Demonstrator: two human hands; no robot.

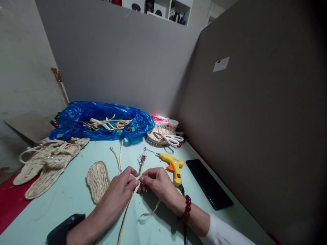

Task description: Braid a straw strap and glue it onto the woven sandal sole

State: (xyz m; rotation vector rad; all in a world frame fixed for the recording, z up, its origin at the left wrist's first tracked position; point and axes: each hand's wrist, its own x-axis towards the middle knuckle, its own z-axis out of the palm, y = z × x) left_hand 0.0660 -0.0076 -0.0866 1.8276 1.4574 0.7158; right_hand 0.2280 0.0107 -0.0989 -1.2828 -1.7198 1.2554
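Fingers (147, 179) on pale fibre strip (128, 204)

From the person's head, the single camera looks forward and down across the table (68, 190), near to the left hand (126, 185) and right hand (160, 186), and faces the corner (190, 61) where the back panel (120, 58) and right panel (255, 119) meet, catching a shelf (167, 19) at the top edge.

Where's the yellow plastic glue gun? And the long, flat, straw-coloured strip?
Yellow plastic glue gun (175, 164): head view, on its body.
Long, flat, straw-coloured strip (128, 205): head view, on its lower length.
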